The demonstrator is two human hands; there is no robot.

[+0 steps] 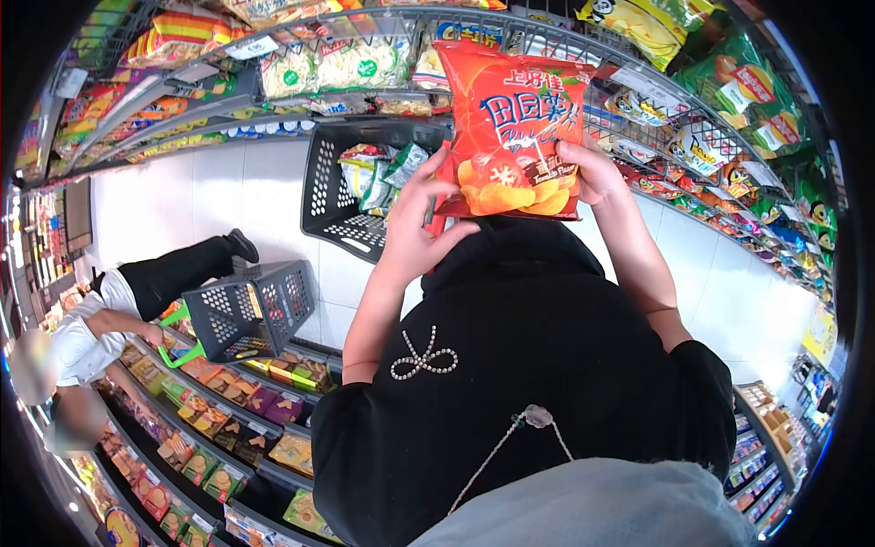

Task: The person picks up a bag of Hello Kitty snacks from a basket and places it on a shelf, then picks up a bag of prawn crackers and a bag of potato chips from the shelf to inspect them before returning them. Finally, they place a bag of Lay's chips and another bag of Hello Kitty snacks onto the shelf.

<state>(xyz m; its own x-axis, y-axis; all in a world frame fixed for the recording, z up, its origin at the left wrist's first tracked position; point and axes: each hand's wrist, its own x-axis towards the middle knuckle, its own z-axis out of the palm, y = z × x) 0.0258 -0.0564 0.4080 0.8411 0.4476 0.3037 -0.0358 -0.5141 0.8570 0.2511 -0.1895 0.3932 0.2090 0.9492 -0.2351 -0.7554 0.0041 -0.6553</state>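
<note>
A red bag of tomato-flavour potato chips (518,118) is held upright in front of my chest, its printed front facing me. My right hand (592,171) grips its lower right side, thumb on the front and the other fingers hidden behind. At the bag's lower left edge, my left hand (421,217) is curled around a narrow red strip, its thumb stretched out below the bag. I cannot tell whether this strip belongs to the bag or to a handle. Just left of that hand is a black shopping basket (321,178) with several snack packs (374,187) inside.
Shelves of bagged snacks (337,68) curve across the top and down the right. On the left, a person in a white top (109,296) holds another basket (251,314) by its green handle. Boxed biscuits (219,479) fill shelves at lower left. White floor tiles (264,196) run between.
</note>
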